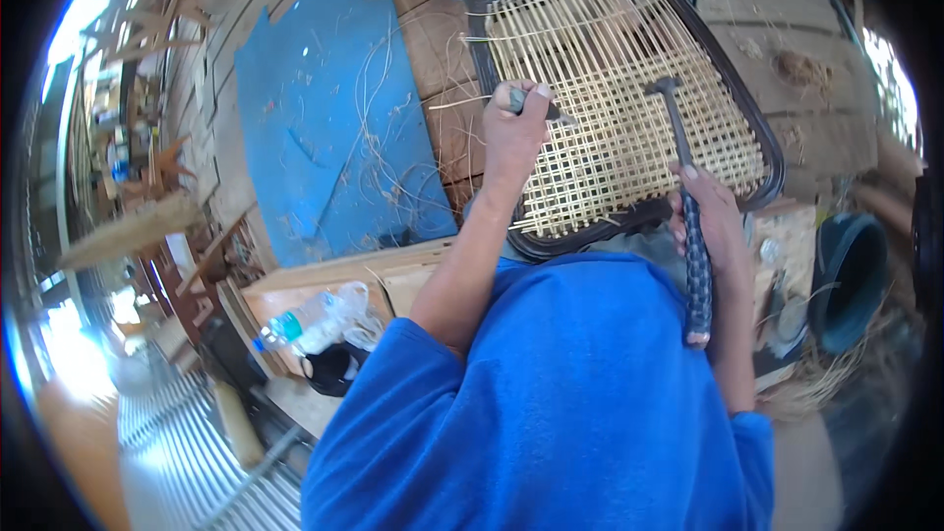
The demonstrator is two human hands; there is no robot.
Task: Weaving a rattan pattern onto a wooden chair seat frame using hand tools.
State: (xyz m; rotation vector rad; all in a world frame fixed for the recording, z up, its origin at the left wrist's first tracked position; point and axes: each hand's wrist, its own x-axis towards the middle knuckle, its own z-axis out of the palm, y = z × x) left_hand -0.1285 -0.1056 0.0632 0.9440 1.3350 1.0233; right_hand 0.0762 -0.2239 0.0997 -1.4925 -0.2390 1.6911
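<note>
A dark-rimmed frame [759, 128] rests in front of me, strung with pale cane strips [615, 152]. The strips cross in a tight open grid over the near part; at the far end they run mostly one way. My left hand [513, 138] is closed round a short dark pointed tool [557, 114], whose metal tip lies over the left side of the weave. I cannot tell whether the tip touches the cane. My right hand [718, 221] grips a hammer [680, 133] by its dark textured handle, its head above the right side of the weave.
Left of the frame lies a blue sheet [334, 118] strewn with thin cane strands. A wooden box [265, 285] holds a plastic bottle [285, 326] and clear plastic. A dark bucket [848, 280] stands at the right, with loose fibres [821, 379] below it.
</note>
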